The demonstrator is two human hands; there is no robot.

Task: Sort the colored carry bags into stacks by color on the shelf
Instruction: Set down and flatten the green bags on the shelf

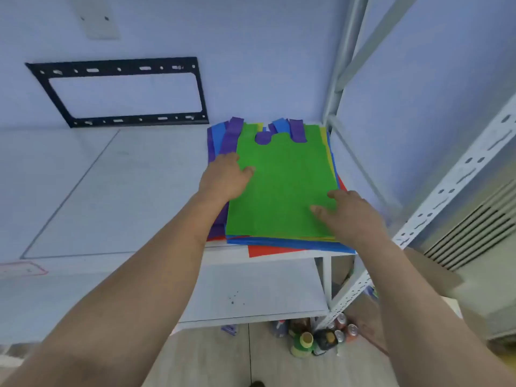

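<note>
The green bag (pixel 282 188) lies flat on top of one mixed pile of bags, and I use it as my marker for everything else. It looks thin, soft and very light, like a sheet, so I think it will bend and flop if I lift it by one corner. It may also slide on the bags under it. I would pinch it at a side edge or by the handle loops at its far end, with both hands, and lift slowly so it comes away alone.

Under the green bag I see purple bags (pixel 230 135) poking out on the left and at the far end, blue bags (pixel 290 243) along the near edge, a thin yellow strip (pixel 324 138) on the right, and a red bag (pixel 268 251) sticking out at the near edge.

My left hand (pixel 223 180) rests on the green bag's left edge, fingers spread, gripping nothing. My right hand (pixel 349 216) lies flat on its near right corner, also open.

The pile sits at the right end of the white shelf (pixel 125 191), and the board left of the green bag is bare.
</note>
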